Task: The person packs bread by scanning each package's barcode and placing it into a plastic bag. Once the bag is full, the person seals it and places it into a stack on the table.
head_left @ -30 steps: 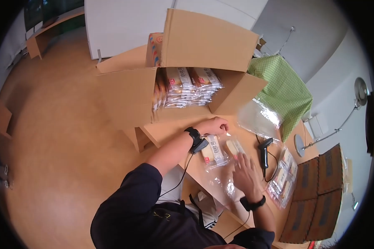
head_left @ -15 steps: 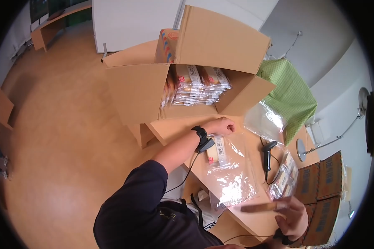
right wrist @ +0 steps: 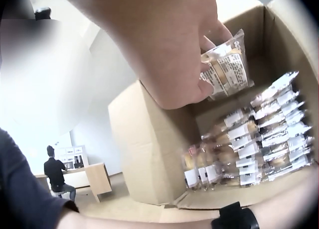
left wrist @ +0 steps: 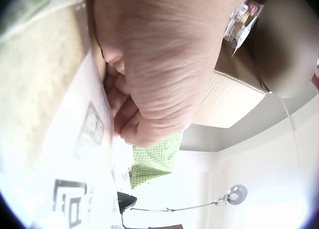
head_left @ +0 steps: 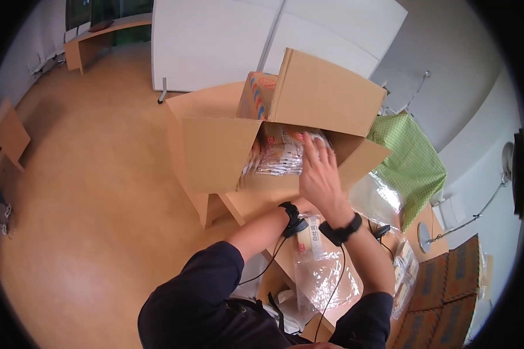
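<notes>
Bread packet – within the carton's opening, above the stacked packets; right hand grasps it between thumb and fingers. Advise a light grip (contents probably crushable) and clearance from the flaps. Left hand curled beside another packet – cannot tell whether grasping anything.

R arm reaching to far side, crossing right of & partly over L hand. R hand raised, fingers bent in a grip. L arm angled far-right, L hand lower, fingers curled twd palm.
</notes>
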Demonstrator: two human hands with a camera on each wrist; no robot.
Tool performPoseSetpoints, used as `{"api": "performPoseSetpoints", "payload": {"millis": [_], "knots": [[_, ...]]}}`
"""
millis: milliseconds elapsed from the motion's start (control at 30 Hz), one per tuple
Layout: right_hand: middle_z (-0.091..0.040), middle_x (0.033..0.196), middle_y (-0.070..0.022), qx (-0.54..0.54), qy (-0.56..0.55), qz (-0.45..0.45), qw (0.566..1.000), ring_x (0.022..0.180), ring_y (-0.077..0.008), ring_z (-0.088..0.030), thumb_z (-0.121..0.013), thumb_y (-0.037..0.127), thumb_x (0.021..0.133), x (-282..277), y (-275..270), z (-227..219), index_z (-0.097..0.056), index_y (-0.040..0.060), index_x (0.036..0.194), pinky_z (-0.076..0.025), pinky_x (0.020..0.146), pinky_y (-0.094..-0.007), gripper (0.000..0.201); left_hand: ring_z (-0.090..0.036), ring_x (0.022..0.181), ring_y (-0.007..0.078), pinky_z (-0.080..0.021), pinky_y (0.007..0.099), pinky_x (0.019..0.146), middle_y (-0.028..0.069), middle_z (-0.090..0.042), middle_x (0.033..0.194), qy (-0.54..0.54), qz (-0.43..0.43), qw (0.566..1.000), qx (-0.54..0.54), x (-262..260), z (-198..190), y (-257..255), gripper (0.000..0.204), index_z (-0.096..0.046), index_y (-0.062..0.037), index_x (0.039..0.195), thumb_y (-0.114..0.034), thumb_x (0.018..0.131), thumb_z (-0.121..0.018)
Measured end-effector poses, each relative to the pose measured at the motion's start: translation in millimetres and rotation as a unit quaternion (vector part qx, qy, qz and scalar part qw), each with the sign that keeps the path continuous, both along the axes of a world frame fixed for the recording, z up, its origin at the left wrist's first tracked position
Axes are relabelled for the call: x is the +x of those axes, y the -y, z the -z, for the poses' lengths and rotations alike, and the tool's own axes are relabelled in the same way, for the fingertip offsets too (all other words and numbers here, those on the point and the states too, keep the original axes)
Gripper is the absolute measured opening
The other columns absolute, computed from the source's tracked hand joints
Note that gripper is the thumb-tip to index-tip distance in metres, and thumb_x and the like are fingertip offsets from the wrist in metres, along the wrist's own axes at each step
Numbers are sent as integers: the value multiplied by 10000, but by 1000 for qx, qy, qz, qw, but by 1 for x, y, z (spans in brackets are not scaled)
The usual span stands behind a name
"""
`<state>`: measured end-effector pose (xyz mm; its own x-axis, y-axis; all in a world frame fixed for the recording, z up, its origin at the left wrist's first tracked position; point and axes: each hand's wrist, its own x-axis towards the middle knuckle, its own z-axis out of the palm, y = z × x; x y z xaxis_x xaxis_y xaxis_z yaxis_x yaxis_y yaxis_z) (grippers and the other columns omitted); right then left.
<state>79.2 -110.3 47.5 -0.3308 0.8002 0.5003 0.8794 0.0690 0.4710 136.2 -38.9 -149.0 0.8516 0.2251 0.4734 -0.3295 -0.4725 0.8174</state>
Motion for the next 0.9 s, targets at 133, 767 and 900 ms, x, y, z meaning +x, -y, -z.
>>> {"api": "performPoseSetpoints", "payload": {"millis": [133, 767, 900], "knots": [[-453, 1403, -248, -27, 17, -14, 999, 1266, -404, -449, -567, 112, 744, 1, -36, 23, -607, -142, 1133, -366, 1050, -518, 466, -639, 810, 138, -516, 301, 742, 68, -692, 883, -3, -1, 1000, -14, 6, -8, 4, 223, -663, -18, 994, -194, 858, -638], [-513, 1256, -347, -112, -211, -31, 971, 1219, -584, -414, -543, 431, 874, -6, -100, 34, -583, 55, 1201, -284, 1043, -676, 500, -621, 800, 110, -504, 283, 722, 43, -682, 871, -58, 41, 995, -69, -1, -25, 3, 206, -660, -19, 976, -201, 882, -644], [-488, 1274, -338, -75, -197, -100, 972, 1223, -530, -435, -576, 387, 866, 13, -108, 44, -544, 48, 1241, -295, 1070, -596, 507, -617, 798, 104, -501, 279, 718, 38, -680, 869, -79, 58, 992, -78, -2, -28, 7, 203, -660, -19, 972, -203, 887, -645]]}}
